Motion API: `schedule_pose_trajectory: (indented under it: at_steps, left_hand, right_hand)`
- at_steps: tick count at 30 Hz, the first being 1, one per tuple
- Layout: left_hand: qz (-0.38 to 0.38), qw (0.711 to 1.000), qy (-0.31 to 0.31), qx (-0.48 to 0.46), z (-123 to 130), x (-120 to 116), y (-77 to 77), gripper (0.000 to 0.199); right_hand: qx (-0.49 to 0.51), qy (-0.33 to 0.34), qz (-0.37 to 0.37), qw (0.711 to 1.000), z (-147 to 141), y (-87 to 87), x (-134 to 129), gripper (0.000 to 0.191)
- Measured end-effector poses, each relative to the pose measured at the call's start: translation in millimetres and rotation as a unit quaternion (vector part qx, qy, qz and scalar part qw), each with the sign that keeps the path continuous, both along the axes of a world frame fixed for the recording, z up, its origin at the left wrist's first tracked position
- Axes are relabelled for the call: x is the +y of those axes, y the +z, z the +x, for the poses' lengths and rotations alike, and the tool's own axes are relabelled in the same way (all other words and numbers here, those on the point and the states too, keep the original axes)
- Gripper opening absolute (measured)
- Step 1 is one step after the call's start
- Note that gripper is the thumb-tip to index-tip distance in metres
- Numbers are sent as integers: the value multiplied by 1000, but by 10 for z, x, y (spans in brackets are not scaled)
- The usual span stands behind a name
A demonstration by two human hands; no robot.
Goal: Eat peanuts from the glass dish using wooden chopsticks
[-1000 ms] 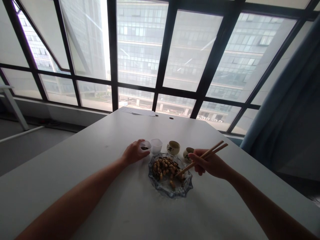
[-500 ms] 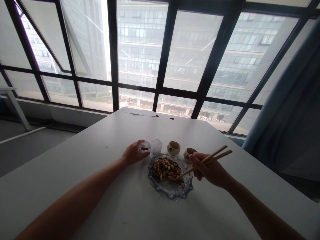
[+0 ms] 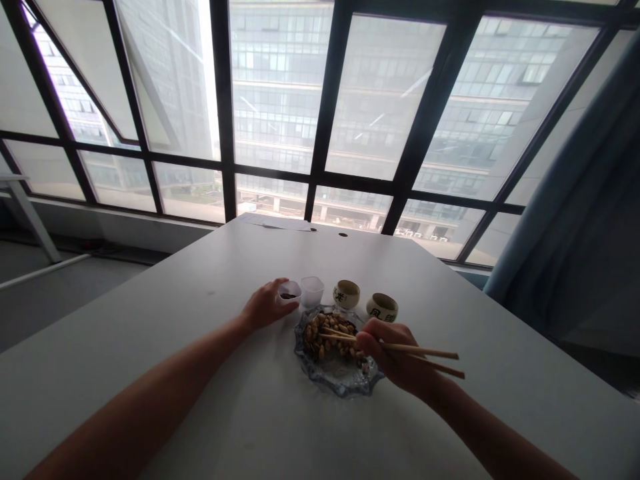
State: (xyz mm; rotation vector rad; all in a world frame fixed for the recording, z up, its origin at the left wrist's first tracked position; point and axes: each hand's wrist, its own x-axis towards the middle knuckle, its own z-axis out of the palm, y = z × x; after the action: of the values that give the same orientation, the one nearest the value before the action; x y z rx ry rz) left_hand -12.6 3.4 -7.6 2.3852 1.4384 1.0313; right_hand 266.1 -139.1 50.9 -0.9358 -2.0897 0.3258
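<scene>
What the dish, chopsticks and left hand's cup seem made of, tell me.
Dish: clear, glossy glass or perhaps plastic, being see-through with bright glints. Chopsticks: probably wood, fairly matt, from their tan colour. Cup: likely smooth plastic, whitish and translucent.

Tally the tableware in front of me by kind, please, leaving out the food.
Translucent plastic cups: 2
Cream ceramic cups with black characters: 2
Scalloped glass dish: 1
Wooden chopsticks: 2
Total: 7

We were in what looked like an office: a plain white table (image 3: 240, 407) stood before large dark-framed windows (image 3: 385, 107), facing a multistorey building (image 3: 275, 87), with a blue curtain (image 3: 580, 193) alongside.
</scene>
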Motion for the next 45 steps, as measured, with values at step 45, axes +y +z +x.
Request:
schedule_pose_trajectory:
  at_steps: [45]
  left_hand:
    - [-6,1000,-4,-1,16,-17,12,61]
  right_hand:
    - [348,-107,-213,907,449,43,374,55]
